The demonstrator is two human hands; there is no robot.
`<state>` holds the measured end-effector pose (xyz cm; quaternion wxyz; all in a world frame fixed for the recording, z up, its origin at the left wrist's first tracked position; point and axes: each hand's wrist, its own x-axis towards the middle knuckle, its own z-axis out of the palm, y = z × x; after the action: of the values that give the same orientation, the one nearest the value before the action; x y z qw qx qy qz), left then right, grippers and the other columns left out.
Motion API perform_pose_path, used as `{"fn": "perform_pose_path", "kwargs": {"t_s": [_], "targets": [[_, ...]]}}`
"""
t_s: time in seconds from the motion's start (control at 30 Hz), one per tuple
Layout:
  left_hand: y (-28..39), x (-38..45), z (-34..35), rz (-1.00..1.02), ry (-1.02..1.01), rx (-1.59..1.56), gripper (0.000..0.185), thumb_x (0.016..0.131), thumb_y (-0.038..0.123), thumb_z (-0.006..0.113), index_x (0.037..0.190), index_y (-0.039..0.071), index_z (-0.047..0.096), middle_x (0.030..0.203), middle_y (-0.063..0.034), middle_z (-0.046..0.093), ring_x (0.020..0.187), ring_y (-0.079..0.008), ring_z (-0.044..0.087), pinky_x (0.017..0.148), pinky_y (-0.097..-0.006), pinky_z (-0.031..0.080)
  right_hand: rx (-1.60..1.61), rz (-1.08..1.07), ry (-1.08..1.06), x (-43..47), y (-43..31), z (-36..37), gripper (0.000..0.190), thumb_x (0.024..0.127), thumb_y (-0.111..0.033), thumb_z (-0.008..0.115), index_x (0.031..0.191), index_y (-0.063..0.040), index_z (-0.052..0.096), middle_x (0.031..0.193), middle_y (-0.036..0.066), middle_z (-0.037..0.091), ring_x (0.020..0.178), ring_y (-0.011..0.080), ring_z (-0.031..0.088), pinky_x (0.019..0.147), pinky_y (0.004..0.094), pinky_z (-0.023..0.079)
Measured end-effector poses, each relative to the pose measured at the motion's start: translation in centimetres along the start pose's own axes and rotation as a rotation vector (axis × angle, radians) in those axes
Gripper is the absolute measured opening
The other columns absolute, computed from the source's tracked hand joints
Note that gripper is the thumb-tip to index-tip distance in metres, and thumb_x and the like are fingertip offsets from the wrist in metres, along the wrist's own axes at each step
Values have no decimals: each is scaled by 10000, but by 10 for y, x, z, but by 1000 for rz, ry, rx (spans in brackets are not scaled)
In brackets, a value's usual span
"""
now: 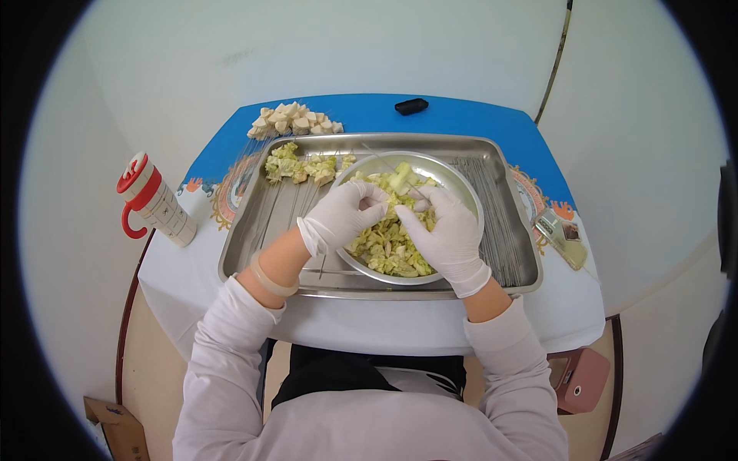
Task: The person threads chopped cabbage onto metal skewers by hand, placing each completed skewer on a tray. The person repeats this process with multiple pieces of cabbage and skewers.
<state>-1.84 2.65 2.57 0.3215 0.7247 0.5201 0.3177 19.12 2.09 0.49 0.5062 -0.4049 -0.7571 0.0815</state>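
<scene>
Both hands wear white gloves and meet over a round metal bowl (470,173) of chopped pale-green cabbage (392,248). My right hand (452,230) grips a thin metal skewer (377,154) that slants up to the left, with a cabbage piece (400,178) threaded on it. The fingers of my left hand (349,213) are drawn together beside some leaf bits; whether they pinch one is unclear. The bowl rests in a steel tray (242,253). Skewers loaded with cabbage (300,167) lie at the tray's left, bare skewers (490,225) at its right.
Skewered white chunks (294,119) are piled behind the tray's left corner. A black object (411,106) lies at the back of the table. A red-lidded cup (155,199) stands left; a phone in a clear case (560,237) lies right. A pink box (582,380) sits below, right.
</scene>
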Motion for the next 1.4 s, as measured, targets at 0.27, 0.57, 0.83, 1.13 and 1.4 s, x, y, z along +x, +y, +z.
{"fn": "perform_pose_path", "kwargs": {"t_s": [0.27, 0.57, 0.83, 1.13, 1.4], "targets": [[17, -4, 30, -1, 144, -383, 260, 1018, 184, 637, 1192, -10, 631, 1029, -45, 666, 946, -115, 625, 848, -265, 532, 86, 34, 0, 3, 11, -4, 247, 902, -226, 732, 1100, -79, 744, 943, 122, 737, 831, 292, 701, 735, 385, 543], [14, -6, 55, -135, 143, -1016, 195, 1065, 182, 569, 1211, 53, 577, 1216, -36, 627, 1147, -162, 623, 1044, -359, 531, 363, 120, 109, 0, 17, 12, 140, 899, -145, 696, 1011, -68, 726, 924, 119, 738, 837, 253, 727, 735, 346, 551], [5, -7, 69, -162, 214, -1229, 172, 1066, 156, 560, 1165, 15, 573, 1161, -70, 628, 1081, -134, 635, 988, -270, 551, 129, 70, 1, -4, 11, 14, 136, 871, -133, 704, 996, -78, 706, 954, 86, 749, 862, 258, 731, 738, 355, 562], [13, -17, 61, -266, 259, -1081, 162, 1051, 147, 590, 1191, 67, 579, 1149, -42, 646, 1074, -145, 652, 930, -284, 584, 398, 187, -113, -10, 30, 24, 204, 909, -169, 717, 1060, -33, 709, 975, 114, 749, 899, 254, 726, 794, 342, 560], [5, -18, 62, -191, 295, -1079, 216, 1031, 158, 636, 1209, 41, 598, 1171, -57, 650, 1077, -161, 664, 984, -308, 560, 546, 228, 0, -3, 8, 7, 124, 934, -27, 689, 1041, 36, 693, 968, 82, 729, 885, 117, 695, 776, 250, 547]]}}
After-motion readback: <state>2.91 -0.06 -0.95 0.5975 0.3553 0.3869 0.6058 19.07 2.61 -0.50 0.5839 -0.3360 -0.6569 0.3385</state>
